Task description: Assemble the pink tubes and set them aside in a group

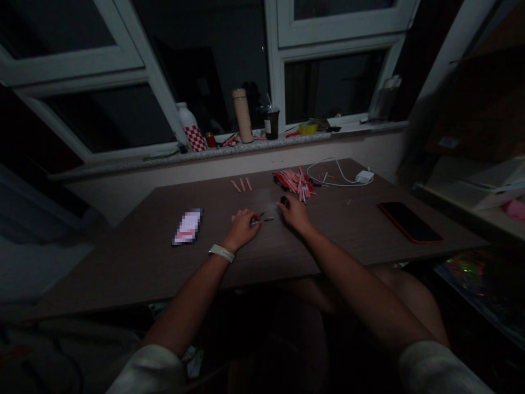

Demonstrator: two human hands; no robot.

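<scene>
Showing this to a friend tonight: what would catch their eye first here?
The heap of pink and red pen parts on the desk stands out most, just beyond the left hand and right hand, which nearly meet mid-desk. A red-edged phone lies off to the right.

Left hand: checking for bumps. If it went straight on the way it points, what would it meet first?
Probably the right hand, its fingertips just ahead of the left hand; depth is unclear. Beyond it lies a pile of slender pink and red pen parts.
</scene>
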